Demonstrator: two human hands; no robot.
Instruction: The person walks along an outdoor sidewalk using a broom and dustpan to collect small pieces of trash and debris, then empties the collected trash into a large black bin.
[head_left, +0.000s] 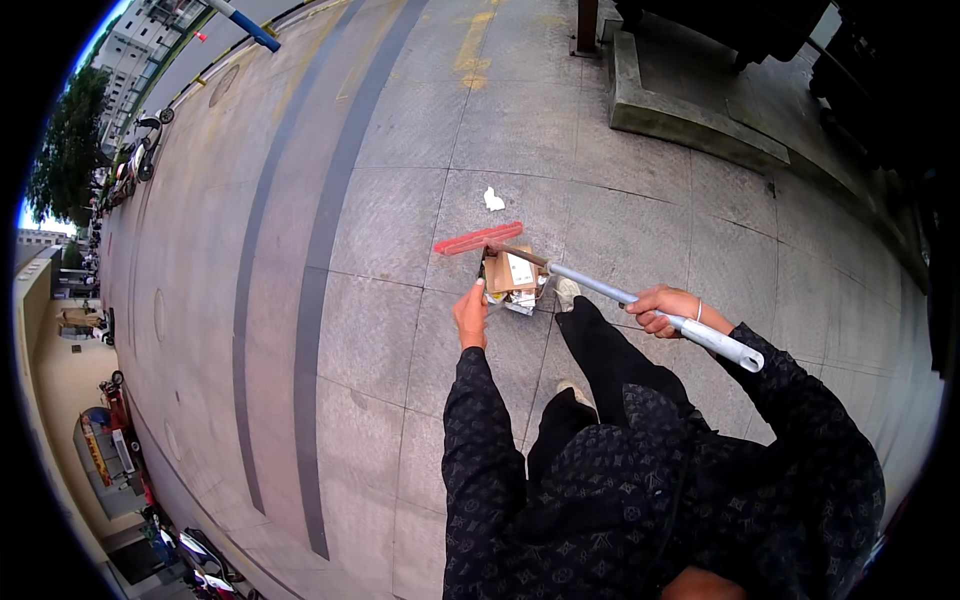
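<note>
The right hand [664, 311] is clamped on the grey handle of a broom [598, 286], which slants from the near right toward the far left, its thick pale end sticking out to the right past the wrist. The broom's red head [478, 239] is at the pavement [400, 215], just beyond a small heap of rubbish, and the lower handle crosses over the heap's far side. Whether the head touches the heap, I cannot tell.

The heap's main piece is a brown cardboard box [509, 272], with a white sheet or label [521, 269] on its right part. Silver and white scraps [520, 302] crowd the near side of the box; whether they lie inside it, or in some pan under it, is too small to tell. A thin dark edge runs along the left of the box.

The left hand [470, 315] is at the near left of the heap, fingers curled and thumb pointing away toward that dark edge; I cannot tell whether it is clamped on anything. A crumpled white paper [493, 199] lies on the pavement beyond the broom head, apart from it. Just right of the heap is a pale shoe [566, 293]. Farther right runs a low stone kerb [690, 138]; scooters [140, 155] stand far left.
</note>
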